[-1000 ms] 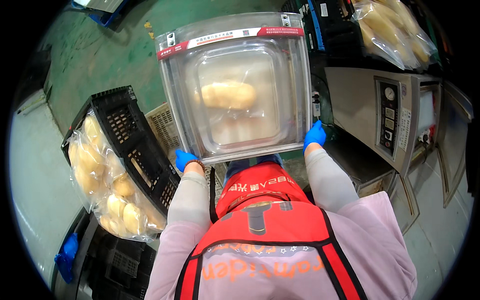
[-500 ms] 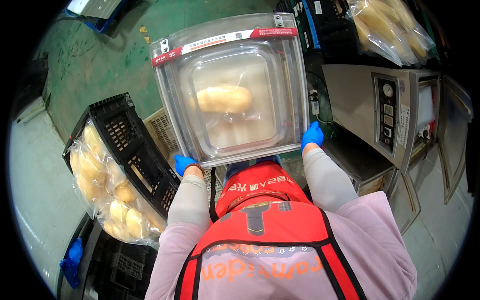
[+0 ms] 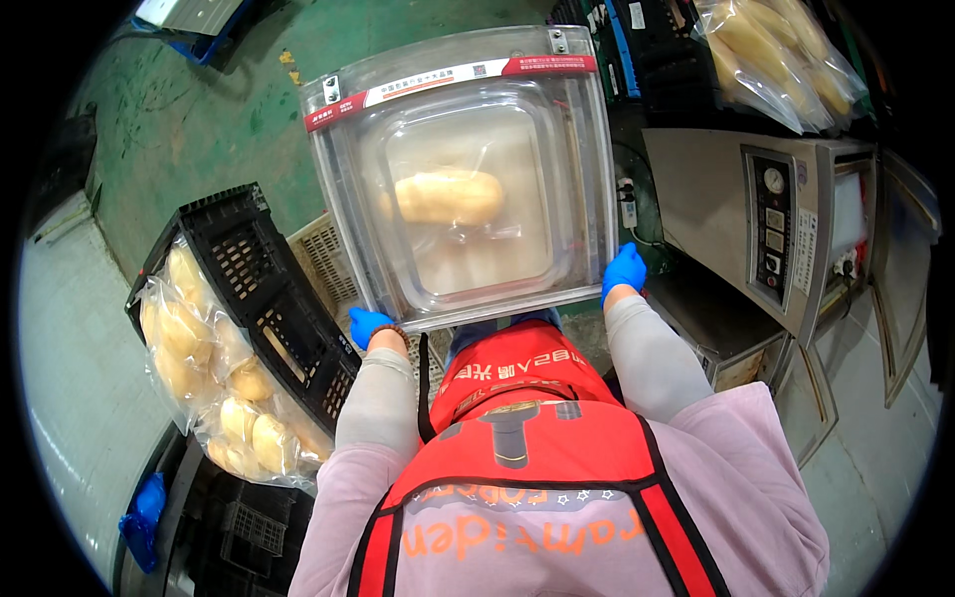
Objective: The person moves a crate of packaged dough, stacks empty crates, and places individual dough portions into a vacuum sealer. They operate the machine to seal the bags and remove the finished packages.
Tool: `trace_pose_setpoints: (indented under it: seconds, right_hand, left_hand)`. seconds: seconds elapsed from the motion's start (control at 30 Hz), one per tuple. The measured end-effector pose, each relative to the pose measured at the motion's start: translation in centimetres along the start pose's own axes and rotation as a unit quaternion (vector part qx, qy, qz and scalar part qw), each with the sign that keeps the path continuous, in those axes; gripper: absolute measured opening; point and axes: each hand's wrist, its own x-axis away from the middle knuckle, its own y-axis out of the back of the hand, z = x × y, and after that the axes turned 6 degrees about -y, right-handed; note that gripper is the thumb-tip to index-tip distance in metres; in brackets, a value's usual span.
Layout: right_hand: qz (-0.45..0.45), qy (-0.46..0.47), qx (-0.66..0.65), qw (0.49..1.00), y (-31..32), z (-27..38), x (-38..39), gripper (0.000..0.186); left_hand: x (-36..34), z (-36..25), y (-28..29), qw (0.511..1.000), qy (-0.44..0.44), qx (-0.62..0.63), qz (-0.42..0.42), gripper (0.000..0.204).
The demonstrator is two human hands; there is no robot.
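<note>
Both blue-gloved hands are at the near edge of a clear vacuum-machine lid (image 3: 552, 289) with a metal frame and red label strip. My left hand (image 3: 366, 324) is closed on its near left corner; my right hand (image 3: 624, 271) is closed on the near right corner. The finger undersides are hidden. Under the clear lid, a pale yellow loaf-like item (image 3: 448, 196) in plastic lies on a light plate.
A black crate (image 3: 244, 239) with bagged yellow loaves (image 3: 179, 338) stands left, beside a beige crate (image 3: 318, 254). More bagged loaves (image 3: 776, 60) sit upper right, above a steel machine (image 3: 696, 199) with a control panel. A blue glove (image 3: 144, 517) lies lower left.
Compared with a second ago, the lid and both hands appear shifted very slightly left in the picture, with the surroundings also shifting a little. Both hands keep their grip.
</note>
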Motion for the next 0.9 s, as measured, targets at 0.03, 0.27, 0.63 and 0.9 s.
trace_pose_setpoints:
  seconds: [0.03,0.27,0.63,0.9]
  right_hand:
    - [-0.003,0.002,0.003,1.0,0.0,0.0,0.0,0.048]
    - [0.007,-0.001,0.004,1.0,0.2,0.2,0.1,0.047]
    - [0.011,-0.006,-0.021,1.0,-0.1,-0.1,-0.1,0.047]
    - [0.013,-0.002,-0.017,1.0,-0.3,-0.4,-0.6,0.046]
  left_hand:
    - [0.0,0.0,0.0,1.0,-0.007,0.0,-0.002,0.052]
    - [-1.8,1.7,-1.2,0.999,-0.029,-0.009,-0.011,0.05]
    - [-3.2,2.8,-2.0,1.0,-0.024,-0.011,0.009,0.048]
    - [-1.2,1.1,-0.8,0.999,-0.028,-0.028,0.002,0.048]
